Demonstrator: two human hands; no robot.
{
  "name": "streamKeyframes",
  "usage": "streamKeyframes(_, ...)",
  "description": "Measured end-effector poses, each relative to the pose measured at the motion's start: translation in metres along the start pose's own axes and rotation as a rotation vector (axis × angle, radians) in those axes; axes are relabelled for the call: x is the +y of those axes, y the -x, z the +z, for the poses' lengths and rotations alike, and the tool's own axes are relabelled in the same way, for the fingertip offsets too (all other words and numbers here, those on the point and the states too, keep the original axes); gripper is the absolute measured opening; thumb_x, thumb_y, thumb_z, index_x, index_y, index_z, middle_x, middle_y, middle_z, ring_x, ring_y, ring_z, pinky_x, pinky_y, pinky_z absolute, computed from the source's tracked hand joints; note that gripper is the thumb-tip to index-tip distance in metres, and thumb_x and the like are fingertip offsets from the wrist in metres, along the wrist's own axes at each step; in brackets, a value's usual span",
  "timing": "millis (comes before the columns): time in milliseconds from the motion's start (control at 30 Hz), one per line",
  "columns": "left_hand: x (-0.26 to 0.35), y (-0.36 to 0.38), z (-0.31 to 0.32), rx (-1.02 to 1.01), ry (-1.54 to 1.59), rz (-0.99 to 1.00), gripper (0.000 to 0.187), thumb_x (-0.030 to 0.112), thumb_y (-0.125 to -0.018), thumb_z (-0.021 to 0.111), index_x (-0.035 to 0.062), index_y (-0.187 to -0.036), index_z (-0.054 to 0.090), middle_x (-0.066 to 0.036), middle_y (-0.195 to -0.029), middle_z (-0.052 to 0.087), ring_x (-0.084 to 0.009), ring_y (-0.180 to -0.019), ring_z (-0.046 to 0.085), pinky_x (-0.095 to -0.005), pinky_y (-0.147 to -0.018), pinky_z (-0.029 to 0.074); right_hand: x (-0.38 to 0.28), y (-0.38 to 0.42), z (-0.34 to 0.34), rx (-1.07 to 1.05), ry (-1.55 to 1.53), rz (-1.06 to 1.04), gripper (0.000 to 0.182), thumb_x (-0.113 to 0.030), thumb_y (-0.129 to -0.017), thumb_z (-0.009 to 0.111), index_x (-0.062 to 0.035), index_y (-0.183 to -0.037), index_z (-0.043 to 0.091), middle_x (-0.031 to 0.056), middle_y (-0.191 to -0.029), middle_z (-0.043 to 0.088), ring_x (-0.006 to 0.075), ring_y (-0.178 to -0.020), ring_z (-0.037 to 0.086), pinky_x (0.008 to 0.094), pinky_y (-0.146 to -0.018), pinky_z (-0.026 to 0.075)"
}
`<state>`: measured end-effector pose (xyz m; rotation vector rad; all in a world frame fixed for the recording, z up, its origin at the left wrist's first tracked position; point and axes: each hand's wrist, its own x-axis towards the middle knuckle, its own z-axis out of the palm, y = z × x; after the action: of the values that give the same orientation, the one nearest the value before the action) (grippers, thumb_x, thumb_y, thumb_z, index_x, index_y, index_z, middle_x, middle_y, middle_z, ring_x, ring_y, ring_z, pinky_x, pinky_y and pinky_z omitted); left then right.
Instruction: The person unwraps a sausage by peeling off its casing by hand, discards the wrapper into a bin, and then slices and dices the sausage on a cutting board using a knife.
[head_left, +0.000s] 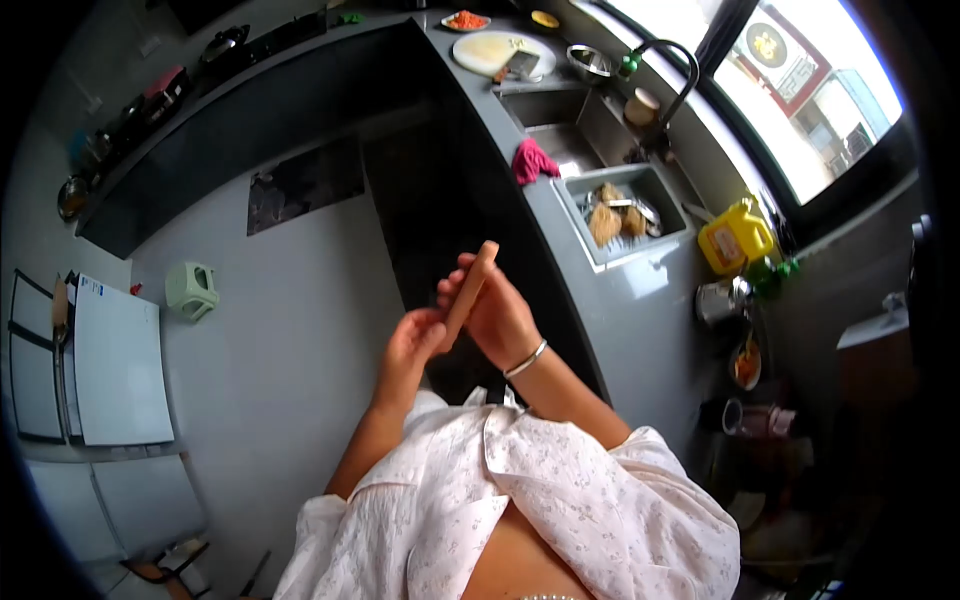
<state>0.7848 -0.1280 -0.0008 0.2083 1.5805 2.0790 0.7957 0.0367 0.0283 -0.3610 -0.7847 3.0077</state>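
Hazards, first entry: we judged a drop the likeliest mishap for the tan stick (pixel 470 292), since it was held up in the air, on the person's side of the sink (pixel 545 107) and well apart from it, with no counter (pixel 640 330) seen beneath; a loosened finger or a smooth surface would have caused it. Second entry: we thought a twist between the two grips might turn the stick out of line, should one hand have pulled against the other. Hands, a pair, near each other: we listed the right hand (pixel 500 315), with a bracelet (pixel 527 360) at its wrist, as closed about the upper part, fingers showing past the far side; the left hand (pixel 412 338) had its fingertips at the lower end, and we could not tell whether they pinched or merely touched. The piece itself: one, long, slim, tilted, its upper end rounded and clear of the fingers; colour an even light brown; material undetermined by us, as was the covered lower end. Adjacent stock: a pink cloth (pixel 533 162) at the sink's near corner, and a grey basin (pixel 580 222) just beside the sink, brown pieces (pixel 604 224) inside.
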Motion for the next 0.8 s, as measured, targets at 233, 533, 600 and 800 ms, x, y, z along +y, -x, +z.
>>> streamKeyframes(233,0.002,-0.083,-0.023,0.062,0.090,-0.129,0.027,0.013,-0.092,0.067,0.0015,-0.115,0.057,-0.007,-0.095,0.066,-0.0137,-0.077,0.064,-0.0266,-0.070,0.053,-0.013,-0.088,0.004,-0.004,0.286,0.007,0.033,-0.029,-0.098,0.060,-0.0063,-0.122,0.057,0.0038,-0.108,0.062,0.0162,-0.104,0.061,0.0314,-0.092,0.049)
streamKeyframes(533,0.061,-0.256,-0.114,0.189,0.357,0.167,0.020,0.014,-0.090,0.070,0.0028,-0.105,0.064,-0.002,-0.083,0.061,-0.0112,-0.070,0.058,-0.0233,-0.066,0.049,-0.035,-0.251,0.015,-0.013,0.489,-0.050,0.026,-0.015,-0.090,0.070,-0.0020,-0.111,0.062,0.0034,-0.096,0.065,0.0091,-0.082,0.063,0.0218,-0.069,0.052)
streamKeyframes(600,0.084,-0.295,-0.133,0.154,0.366,0.237,0.021,0.016,-0.091,0.069,0.0035,-0.107,0.064,-0.001,-0.085,0.061,-0.0101,-0.071,0.057,-0.0237,-0.066,0.049,-0.037,-0.285,0.030,0.000,0.473,-0.039,0.026,-0.013,-0.090,0.071,-0.0008,-0.111,0.061,0.0054,-0.098,0.066,0.0102,-0.081,0.064,0.0222,-0.068,0.053)
streamKeyframes(800,0.130,-0.387,-0.154,0.127,0.306,0.220,0.030,0.019,-0.093,0.067,0.0051,-0.118,0.061,-0.002,-0.096,0.063,-0.0092,-0.080,0.056,-0.0256,-0.077,0.047,-0.050,-0.368,0.058,0.028,0.425,0.000,0.025,-0.011,-0.091,0.069,0.0004,-0.111,0.060,0.0077,-0.099,0.066,0.0140,-0.080,0.067,0.0242,-0.069,0.056)
